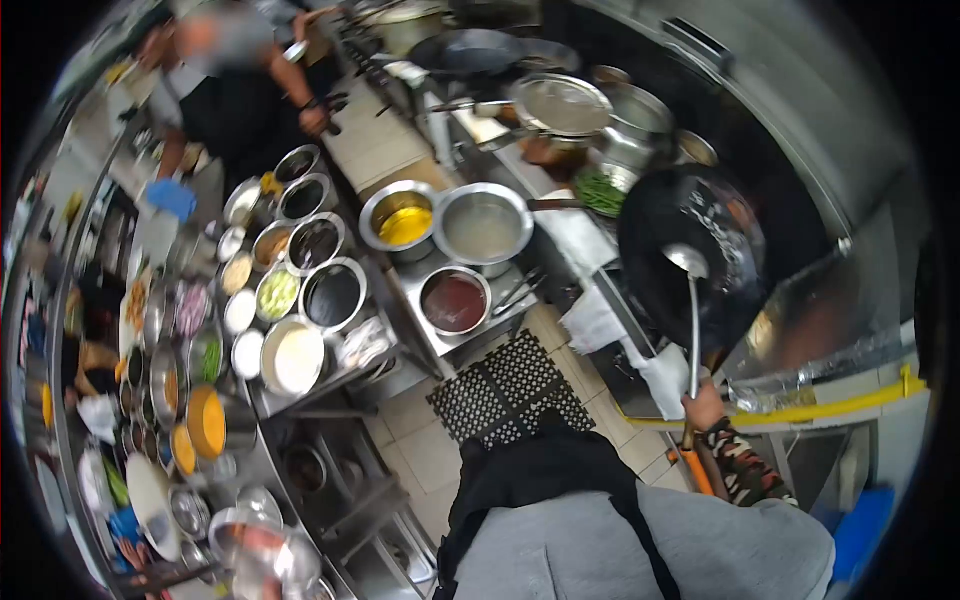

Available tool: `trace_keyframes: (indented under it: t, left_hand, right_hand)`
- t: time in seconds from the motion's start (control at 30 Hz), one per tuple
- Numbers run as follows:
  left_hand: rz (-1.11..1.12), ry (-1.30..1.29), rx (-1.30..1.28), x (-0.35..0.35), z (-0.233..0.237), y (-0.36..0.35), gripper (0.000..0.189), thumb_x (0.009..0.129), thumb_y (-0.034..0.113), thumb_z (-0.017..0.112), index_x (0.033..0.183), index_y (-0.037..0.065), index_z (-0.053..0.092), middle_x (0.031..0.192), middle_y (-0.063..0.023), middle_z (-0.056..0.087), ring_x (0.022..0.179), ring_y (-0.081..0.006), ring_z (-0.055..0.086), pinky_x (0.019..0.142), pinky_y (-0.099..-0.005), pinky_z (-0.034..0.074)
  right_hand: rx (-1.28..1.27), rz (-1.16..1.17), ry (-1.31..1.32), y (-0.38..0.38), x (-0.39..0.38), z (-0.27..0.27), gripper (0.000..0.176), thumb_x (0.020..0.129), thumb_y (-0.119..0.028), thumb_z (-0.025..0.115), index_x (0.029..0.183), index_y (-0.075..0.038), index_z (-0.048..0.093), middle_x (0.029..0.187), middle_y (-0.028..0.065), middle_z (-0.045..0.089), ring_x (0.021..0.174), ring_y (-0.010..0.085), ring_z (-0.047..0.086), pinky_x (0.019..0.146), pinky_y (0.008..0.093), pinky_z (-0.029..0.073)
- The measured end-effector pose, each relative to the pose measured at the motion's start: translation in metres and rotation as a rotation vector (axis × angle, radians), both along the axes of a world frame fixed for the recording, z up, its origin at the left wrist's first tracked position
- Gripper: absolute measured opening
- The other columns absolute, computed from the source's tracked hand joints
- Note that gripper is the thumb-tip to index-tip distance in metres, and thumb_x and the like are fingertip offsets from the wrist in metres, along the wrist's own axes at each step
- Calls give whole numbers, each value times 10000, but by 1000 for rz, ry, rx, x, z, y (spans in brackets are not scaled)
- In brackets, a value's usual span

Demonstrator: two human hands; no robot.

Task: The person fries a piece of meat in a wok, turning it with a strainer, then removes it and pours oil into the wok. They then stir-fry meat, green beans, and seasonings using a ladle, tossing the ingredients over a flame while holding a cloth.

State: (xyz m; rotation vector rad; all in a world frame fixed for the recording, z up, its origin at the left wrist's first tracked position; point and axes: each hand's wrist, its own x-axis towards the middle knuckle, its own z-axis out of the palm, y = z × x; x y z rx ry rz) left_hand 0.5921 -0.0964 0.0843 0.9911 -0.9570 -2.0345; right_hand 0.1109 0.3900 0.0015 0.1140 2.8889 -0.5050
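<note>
My right hand (703, 405), in a camouflage sleeve, is closed around the long handle of a metal ladle (695, 335). The ladle's round head rests inside a large dark wok (655, 225). Just below the hand, an orange handle end (695, 470) shows. White cloths (665, 380) lie beside the wok on the near side. Green vegetables (600, 190) sit in a metal vessel left of the wok. My left hand is not in view.
Pots of yellow liquid (405, 226), cloudy liquid (483, 228) and red sauce (454, 303) stand centrally. Several ingredient containers (335, 294) fill the left counter. A black perforated mat (510, 388) covers part of the floor. Another person (235, 110) stands at upper left.
</note>
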Motion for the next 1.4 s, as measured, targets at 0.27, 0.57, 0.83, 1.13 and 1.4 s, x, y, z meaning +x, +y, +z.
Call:
trace_keyframes:
  t: [0.27, 0.57, 0.83, 1.13, 1.4]
  left_hand:
    - [-608, -128, -1048, -545, -11, 97, 483, 581, 241, 732, 991, 25, 596, 854, -99, 646, 743, -201, 618, 668, -342, 494]
    - [-703, 237, -2447, -751, -83, 316, 91, 747, 147, 505, 825, 100, 514, 785, -45, 547, 777, -220, 559, 666, -352, 443]
    - [-544, -37, -2065, -752, -20, 284, 236, 650, 129, 634, 839, 51, 516, 825, -108, 569, 825, -292, 563, 732, -389, 454]
    - [-506, -275, -420, -473, -27, 45, 337, 680, 209, 661, 915, -31, 633, 858, -104, 660, 803, -202, 620, 738, -332, 476]
    - [584, -493, -280, -167, -62, -64, 297, 658, 169, 703, 836, -59, 633, 761, -73, 635, 665, -151, 576, 641, -306, 454]
  right_hand:
    - [-459, -125, 258, 51, 70, 19, 303, 775, -115, 594, 1016, 61, 535, 683, 165, 577, 596, 285, 573, 561, 363, 446]
    - [-516, -271, 235, 88, 109, 50, 330, 781, -95, 589, 1074, 34, 512, 655, 170, 537, 550, 270, 550, 539, 341, 439]
    - [-578, -98, 287, 86, 43, 45, 319, 783, -84, 600, 1074, 18, 517, 646, 138, 532, 536, 213, 516, 540, 308, 439]
    - [-1487, 30, -451, -8, -55, 119, 434, 834, -43, 502, 1254, -20, 393, 574, 39, 429, 361, 91, 370, 325, 241, 326]
    - [-1323, 518, -846, -259, -109, 173, 422, 846, -120, 508, 1240, -42, 380, 560, -6, 376, 304, 52, 309, 241, 206, 266]
